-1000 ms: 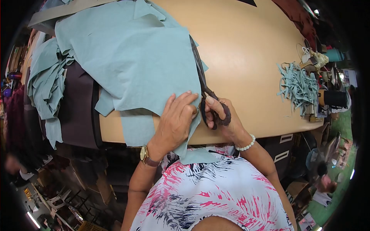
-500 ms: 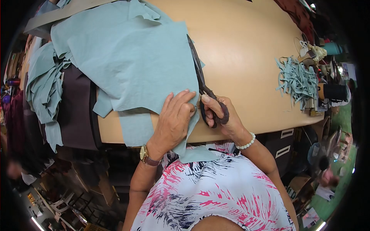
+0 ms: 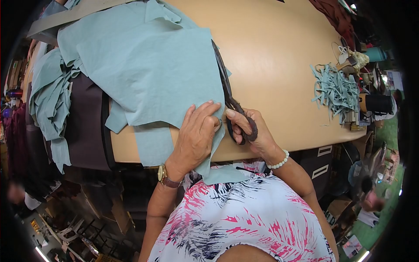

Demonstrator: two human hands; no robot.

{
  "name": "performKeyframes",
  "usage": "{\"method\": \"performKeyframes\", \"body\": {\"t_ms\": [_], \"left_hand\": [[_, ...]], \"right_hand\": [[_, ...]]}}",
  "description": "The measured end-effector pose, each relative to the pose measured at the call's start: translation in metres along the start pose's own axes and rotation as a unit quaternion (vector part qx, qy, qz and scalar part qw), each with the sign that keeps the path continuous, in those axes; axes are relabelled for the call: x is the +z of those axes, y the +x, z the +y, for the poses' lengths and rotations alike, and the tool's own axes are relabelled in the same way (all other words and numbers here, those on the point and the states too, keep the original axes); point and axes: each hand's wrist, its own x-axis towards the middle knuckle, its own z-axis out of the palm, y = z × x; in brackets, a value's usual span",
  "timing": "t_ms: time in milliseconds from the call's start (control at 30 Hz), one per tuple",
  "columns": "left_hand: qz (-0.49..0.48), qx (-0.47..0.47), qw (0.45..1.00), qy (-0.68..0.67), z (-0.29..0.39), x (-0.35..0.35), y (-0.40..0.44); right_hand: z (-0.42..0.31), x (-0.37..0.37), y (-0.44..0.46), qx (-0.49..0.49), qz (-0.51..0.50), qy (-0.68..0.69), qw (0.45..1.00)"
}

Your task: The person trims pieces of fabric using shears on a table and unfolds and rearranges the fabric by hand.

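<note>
A large pale blue-green fabric piece (image 3: 148,74) lies across the left and middle of the table, its lower end hanging over the front edge against the patterned top. My left hand (image 3: 197,135) rests on the cloth near its lower right corner, fingers bent and gripping it; the thumb is hidden. In my right hand (image 3: 253,133) is a pair of large dark scissors (image 3: 226,83), with thumb and fingers through the wrapped handles. The blades point away from me along the fabric's right edge and look nearly closed.
A heap of thin blue-green strips (image 3: 336,89) lies at the right, beside a brush (image 3: 348,63) and a black cylindrical object (image 3: 379,104). Crumpled fabric pieces (image 3: 50,100) and dark cloth (image 3: 87,122) lie at the left. A long flat strip (image 3: 74,17) crosses the upper left.
The scissors have closed slightly, with my right thumb shifting a little left. The fabric's upper right corner sits slightly lower. My left hand has stayed in place.
</note>
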Motion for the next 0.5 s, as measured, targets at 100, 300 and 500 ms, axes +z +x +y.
{"method": "performKeyframes", "body": {"t_ms": [100, 300, 500], "left_hand": [[-0.002, 0.0, 1.0, 0.001, 0.001, -0.001, 0.001], [0.003, 0.001, 1.0, -0.001, 0.0, -0.003, 0.0], [-0.001, 0.006, 1.0, -0.005, 0.002, -0.005, -0.001]], "right_hand": [[0.001, 0.0, 0.001, -0.006, 0.004, -0.004, 1.0], [-0.001, 0.0, -0.001, -0.004, 0.003, -0.018, 1.0], [-0.012, 0.002, 0.0, -0.03, -0.013, 0.036, 0.999]]}}
